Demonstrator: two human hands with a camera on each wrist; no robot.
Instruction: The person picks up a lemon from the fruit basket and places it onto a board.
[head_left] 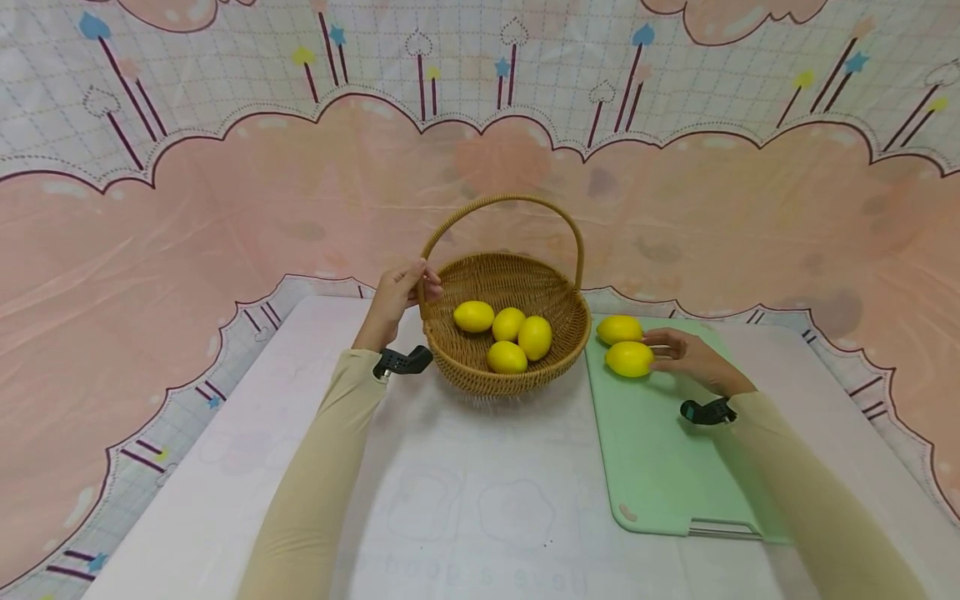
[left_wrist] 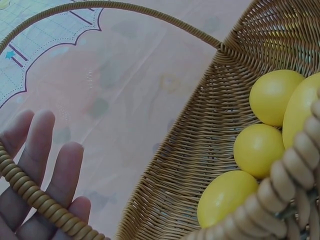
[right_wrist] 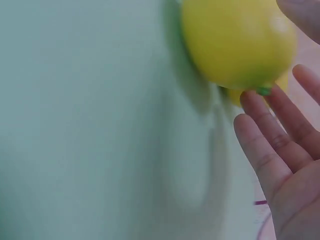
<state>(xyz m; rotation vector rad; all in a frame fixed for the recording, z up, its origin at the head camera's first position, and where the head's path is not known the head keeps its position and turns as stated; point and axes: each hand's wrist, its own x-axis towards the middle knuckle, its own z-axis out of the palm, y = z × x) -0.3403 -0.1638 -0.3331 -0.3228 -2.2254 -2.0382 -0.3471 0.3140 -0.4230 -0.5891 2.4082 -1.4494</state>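
Wicker, tightly woven and round, formed the basket [head_left: 517, 333] that stood on the white worktop [head_left: 465, 500], its arched handle [head_left: 502, 202] spanning from left to right above the bowl. Four smooth yellow lemons [head_left: 507, 336] lay inside, oval in shape, clustered and touching one another; the far left one lay with its long axis roughly left to right, another more upright. The left hand [head_left: 397, 292] held the basket where the handle met the left rim, and in the left wrist view its fingers [left_wrist: 45, 165] lay fairly straight behind the coiled rim. Beside the basket's right lay a flat pale green board [head_left: 660, 467] with rounded corners. Two more lemons rested at its far end, well apart from the near edge: the rear lemon [head_left: 619, 329] and the front lemon [head_left: 629, 359], both with long axes running left to right. The right hand [head_left: 693, 357] touched the front lemon's right end with relaxed, nearly straight fingers [right_wrist: 272, 150], not curled round it.
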